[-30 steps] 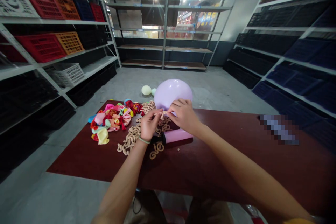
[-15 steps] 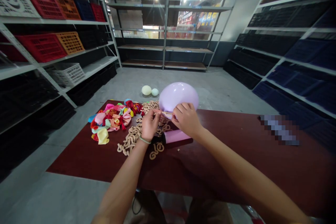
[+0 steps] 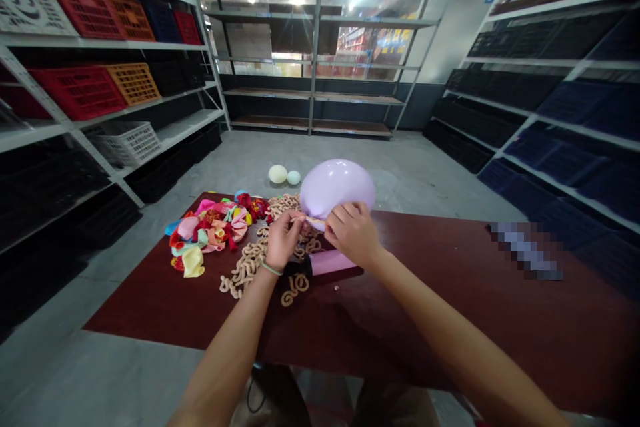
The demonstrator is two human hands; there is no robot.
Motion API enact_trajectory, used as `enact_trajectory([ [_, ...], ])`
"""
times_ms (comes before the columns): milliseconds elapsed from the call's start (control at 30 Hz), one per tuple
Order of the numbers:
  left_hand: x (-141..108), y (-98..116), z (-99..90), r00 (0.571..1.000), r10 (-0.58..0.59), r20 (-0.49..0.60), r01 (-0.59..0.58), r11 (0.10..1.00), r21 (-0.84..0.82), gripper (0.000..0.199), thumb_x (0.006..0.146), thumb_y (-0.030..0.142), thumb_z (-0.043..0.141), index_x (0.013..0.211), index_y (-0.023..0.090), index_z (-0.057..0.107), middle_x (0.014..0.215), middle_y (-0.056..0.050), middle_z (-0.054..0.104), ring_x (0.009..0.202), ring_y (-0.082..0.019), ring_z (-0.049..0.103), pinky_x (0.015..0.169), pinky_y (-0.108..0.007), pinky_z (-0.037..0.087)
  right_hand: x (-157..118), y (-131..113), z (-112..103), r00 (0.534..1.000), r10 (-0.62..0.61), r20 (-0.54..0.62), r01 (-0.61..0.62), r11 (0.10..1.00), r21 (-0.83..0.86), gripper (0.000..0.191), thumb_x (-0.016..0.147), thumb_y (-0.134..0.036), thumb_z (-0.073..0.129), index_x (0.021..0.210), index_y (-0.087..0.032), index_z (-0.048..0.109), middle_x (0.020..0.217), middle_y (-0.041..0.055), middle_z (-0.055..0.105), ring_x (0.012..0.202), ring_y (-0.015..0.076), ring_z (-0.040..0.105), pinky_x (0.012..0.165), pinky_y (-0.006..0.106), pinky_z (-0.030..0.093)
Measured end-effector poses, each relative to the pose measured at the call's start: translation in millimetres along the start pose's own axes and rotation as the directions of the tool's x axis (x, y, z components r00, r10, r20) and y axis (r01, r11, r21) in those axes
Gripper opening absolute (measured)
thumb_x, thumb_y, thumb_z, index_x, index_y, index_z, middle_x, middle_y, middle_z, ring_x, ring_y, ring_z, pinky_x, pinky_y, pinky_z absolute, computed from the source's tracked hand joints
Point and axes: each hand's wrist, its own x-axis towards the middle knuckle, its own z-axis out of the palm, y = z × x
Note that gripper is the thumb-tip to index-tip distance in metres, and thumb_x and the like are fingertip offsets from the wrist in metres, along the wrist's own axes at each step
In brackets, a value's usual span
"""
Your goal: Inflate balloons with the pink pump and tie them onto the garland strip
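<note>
A blown-up lilac balloon [image 3: 337, 185] stands just beyond my hands at the table's far edge. My left hand [image 3: 284, 239], closed in a pinch, holds one end of a thin stretched tan strip [image 3: 315, 221]. My right hand [image 3: 354, 233] is closed at the balloon's lower side, its fingertips at the strip's other end. Whether the strip is a separate piece or the balloon's neck, I cannot tell. Beneath my hands lies a pink tube with a black end [image 3: 333, 262], like a hand pump. Curled tan strips [image 3: 247, 263] lie heaped around my left hand.
Limp coloured balloons [image 3: 213, 230] are piled at the left of the dark red table [image 3: 440, 293]. Two small pale balloons [image 3: 278, 174] rest on the floor beyond. A blurred-out object [image 3: 525, 250] lies at the right. Shelves with crates [image 3: 80, 90] line the sides.
The view has shifted slightly. Both hands keep their grip beside the lilac balloon, and the strip between them shows a little more plainly. Nothing has been let go.
</note>
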Motion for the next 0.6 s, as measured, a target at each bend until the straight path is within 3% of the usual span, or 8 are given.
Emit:
enact_trajectory([
  [133, 1, -3, 3.6, 0.997, -0.025, 0.077, 0.035, 0.991, -0.131, 0.023, 0.088, 0.040, 0.061, 0.089, 0.017, 0.063, 0.072, -0.001, 0.065, 0.060, -0.013, 0.059, 0.062, -0.025, 0.048, -6, -4, -4, 0.999, 0.038, 0.028, -0.039, 0.998, 0.047, 0.021, 0.095, -0.032, 0.048, 0.102, -0.020, 0.064, 0.103, 0.0091, 0.065, 0.096, 0.0248, 0.050, 0.088, 0.043, 0.032],
  [267, -2, -3, 7.8, 0.990, -0.067, 0.125, 0.090, 0.978, -0.190, 0.025, 0.086, 0.042, 0.062, 0.089, 0.017, 0.062, 0.070, 0.000, 0.064, 0.058, -0.012, 0.058, 0.059, -0.024, 0.047, -18, -2, 2, 0.985, 0.169, 0.029, -0.171, 0.982, 0.077, 0.060, 0.089, -0.046, 0.060, 0.142, -0.023, 0.045, 0.140, 0.0156, 0.048, 0.132, 0.0361, 0.036, 0.107, 0.054, 0.024],
  [400, -5, -2, 9.9, 0.988, -0.075, 0.134, 0.104, 0.970, -0.222, 0.025, 0.086, 0.042, 0.064, 0.089, 0.017, 0.062, 0.071, 0.000, 0.064, 0.058, -0.012, 0.057, 0.057, -0.023, 0.046, -25, 4, 10, 0.969, 0.232, 0.082, -0.237, 0.970, 0.058, 0.076, 0.083, -0.047, 0.066, 0.149, -0.027, 0.034, 0.153, 0.0162, 0.033, 0.145, 0.0409, 0.016, 0.114, 0.065, 0.009],
  [600, -11, 7, 11.4, 0.993, -0.010, 0.119, 0.043, 0.960, -0.276, 0.021, 0.089, 0.038, 0.063, 0.091, 0.017, 0.062, 0.071, 0.000, 0.063, 0.059, -0.012, 0.059, 0.059, -0.025, 0.049, -24, 9, 10, 0.981, 0.179, 0.069, -0.181, 0.984, 0.010, 0.069, 0.090, -0.046, 0.057, 0.151, -0.026, 0.031, 0.157, 0.0153, 0.029, 0.148, 0.0383, 0.011, 0.114, 0.069, 0.005],
])
